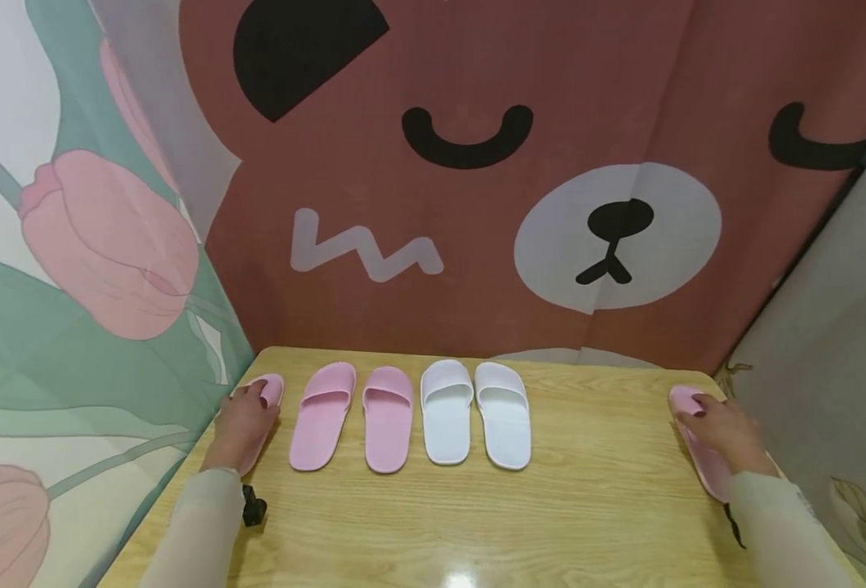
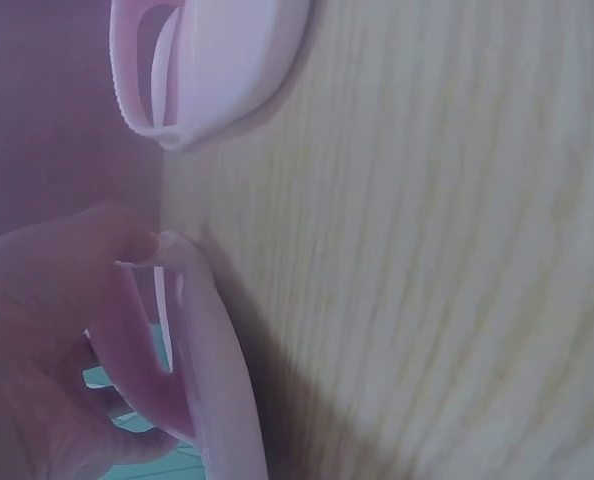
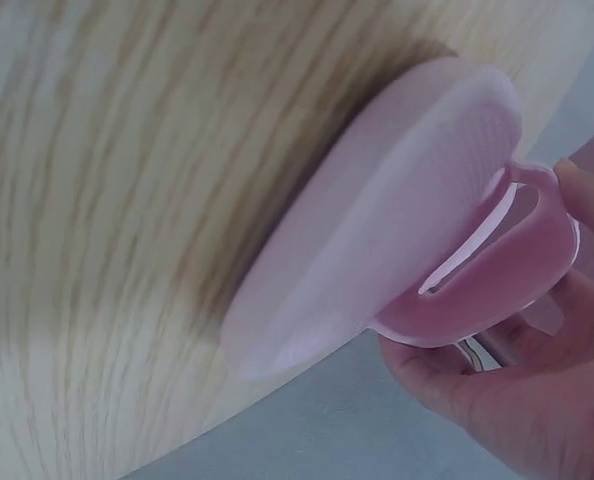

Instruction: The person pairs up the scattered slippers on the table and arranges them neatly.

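My left hand [image 1: 244, 420] grips a pink slipper [image 1: 274, 392] by its strap at the table's left end. In the left wrist view, thumb and fingers span the strap of this slipper [image 2: 217, 370], whose sole stands close over the wood. At the right end my right hand [image 1: 726, 433] holds another pink slipper [image 1: 708, 467]. The right wrist view has that slipper [image 3: 377, 220] tilted near the table edge, its strap between thumb and fingers. Between the hands lie two pink slippers [image 1: 322, 429] and two white slippers [image 1: 446, 425], side by side, straps toward the back.
The wooden table [image 1: 587, 506] runs up to a curtain with a bear face [image 1: 462, 212]. A tulip-patterned cloth [image 1: 109, 245] hangs along the left side, a pale cloth [image 1: 844, 327] along the right. Near the left sleeve is a small black object [image 1: 254, 508].
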`<control>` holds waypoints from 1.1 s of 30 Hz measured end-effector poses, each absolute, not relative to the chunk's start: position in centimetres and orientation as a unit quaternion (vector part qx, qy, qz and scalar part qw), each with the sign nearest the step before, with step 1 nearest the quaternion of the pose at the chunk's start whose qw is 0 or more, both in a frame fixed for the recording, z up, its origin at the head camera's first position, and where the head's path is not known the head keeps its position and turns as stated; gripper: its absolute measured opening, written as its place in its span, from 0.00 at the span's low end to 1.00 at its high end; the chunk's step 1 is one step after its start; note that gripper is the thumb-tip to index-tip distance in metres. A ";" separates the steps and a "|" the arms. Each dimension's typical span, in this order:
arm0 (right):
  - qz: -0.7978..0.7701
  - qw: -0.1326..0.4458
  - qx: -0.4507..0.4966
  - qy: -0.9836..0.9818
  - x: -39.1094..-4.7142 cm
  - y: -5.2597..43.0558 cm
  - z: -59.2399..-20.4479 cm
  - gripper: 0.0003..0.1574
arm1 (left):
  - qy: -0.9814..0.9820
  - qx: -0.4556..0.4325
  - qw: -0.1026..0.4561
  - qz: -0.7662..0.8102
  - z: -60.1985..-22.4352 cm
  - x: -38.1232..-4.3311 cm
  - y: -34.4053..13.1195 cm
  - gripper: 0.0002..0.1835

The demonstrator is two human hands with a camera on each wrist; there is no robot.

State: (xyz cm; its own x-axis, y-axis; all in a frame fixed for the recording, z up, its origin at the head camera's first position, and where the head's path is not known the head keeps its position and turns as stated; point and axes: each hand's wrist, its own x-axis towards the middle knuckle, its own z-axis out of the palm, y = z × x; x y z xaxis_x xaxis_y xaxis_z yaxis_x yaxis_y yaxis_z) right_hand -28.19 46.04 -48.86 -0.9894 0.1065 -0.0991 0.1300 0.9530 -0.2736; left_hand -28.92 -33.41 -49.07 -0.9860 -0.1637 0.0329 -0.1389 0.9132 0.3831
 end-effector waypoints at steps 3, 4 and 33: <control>-0.148 0.045 0.060 0.986 -28.2 45.9 -49.0 0.53 | -0.977 0.077 0.029 -0.197 -49.0 -28.8 -33.5 0.33; -0.147 0.045 0.058 0.986 -28.3 45.9 -48.9 0.53 | -0.977 0.078 0.028 -0.198 -49.0 -28.8 -33.5 0.33; -0.143 0.030 0.061 0.987 -27.8 45.0 -48.7 0.48 | -0.975 0.099 0.007 -0.200 -49.6 -29.5 -33.6 0.37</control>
State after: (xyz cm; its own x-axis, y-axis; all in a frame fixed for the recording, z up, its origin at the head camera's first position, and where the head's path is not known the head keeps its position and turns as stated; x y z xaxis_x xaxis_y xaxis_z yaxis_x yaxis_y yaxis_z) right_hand -27.81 45.01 -48.69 -0.9908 0.1121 -0.0760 0.1291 0.9518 -0.2784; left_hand -29.50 -33.58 -49.60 -0.9804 -0.1953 -0.0251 -0.1894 0.9007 0.3910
